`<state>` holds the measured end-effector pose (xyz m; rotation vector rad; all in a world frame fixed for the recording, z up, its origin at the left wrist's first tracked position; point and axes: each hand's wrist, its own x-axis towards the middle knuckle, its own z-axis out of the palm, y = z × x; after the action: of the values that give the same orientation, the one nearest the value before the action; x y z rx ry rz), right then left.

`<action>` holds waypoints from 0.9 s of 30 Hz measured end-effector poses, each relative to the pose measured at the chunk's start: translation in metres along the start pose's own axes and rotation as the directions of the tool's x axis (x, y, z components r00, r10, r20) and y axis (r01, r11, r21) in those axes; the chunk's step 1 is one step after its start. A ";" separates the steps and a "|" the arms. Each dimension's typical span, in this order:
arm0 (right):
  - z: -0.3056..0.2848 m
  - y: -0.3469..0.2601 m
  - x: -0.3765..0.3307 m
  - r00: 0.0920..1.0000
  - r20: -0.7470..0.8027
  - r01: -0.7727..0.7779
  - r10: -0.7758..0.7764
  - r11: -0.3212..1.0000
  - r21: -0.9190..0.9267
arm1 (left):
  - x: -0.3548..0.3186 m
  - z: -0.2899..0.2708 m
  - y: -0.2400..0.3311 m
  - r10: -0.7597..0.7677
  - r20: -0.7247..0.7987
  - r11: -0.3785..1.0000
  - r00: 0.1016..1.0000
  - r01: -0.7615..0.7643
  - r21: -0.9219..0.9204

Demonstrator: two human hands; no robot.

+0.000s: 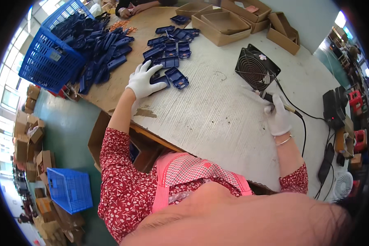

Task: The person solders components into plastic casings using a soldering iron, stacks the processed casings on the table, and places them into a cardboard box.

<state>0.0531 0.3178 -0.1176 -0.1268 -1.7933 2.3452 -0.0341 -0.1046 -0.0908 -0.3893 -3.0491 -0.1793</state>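
My left hand [145, 81], in a white glove, lies at the near end of a group of dark blue plastic housings. Its fingers are spread, with the thumb apart, touching a blue housing [162, 79] that is partly under the hand. Another open blue housing [176, 78] sits just to the right. At the right side of the table, my gloved right hand [279, 117] is closed round a soldering iron [290, 108], whose black cable trails off to the right. The iron points left, toward the foot of a black fan [255, 67] with a round wire grille; its tip is blurred.
A blue crate [49, 57] lies tipped at the far left, beside heaped blue parts [100, 45]. Small copper-coloured pieces [123, 27] lie near another person's hands [131, 10]. Cardboard trays [221, 26] stand at the back. A black box with a red light [334, 107] stands right, among cables.
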 end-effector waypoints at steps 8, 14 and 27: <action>0.001 -0.006 -0.001 0.999 0.042 0.018 -0.017 0.999 -0.026 | 0.035 0.000 0.074 0.091 0.037 0.996 0.995 -0.091 -0.022; 0.000 -0.006 0.001 0.998 0.055 -0.041 0.037 0.996 0.077 | 0.054 -0.004 0.114 0.192 0.047 0.979 0.980 -0.188 -0.075; -0.002 -0.008 0.003 0.998 0.007 -0.066 0.065 0.982 0.178 | 0.074 0.005 0.142 0.654 -0.046 0.719 0.755 -0.640 -0.272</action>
<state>0.0516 0.3219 -0.1106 -0.1607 -1.5924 2.5388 -0.0698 0.0506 -0.0746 -1.4664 -2.7110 -0.5483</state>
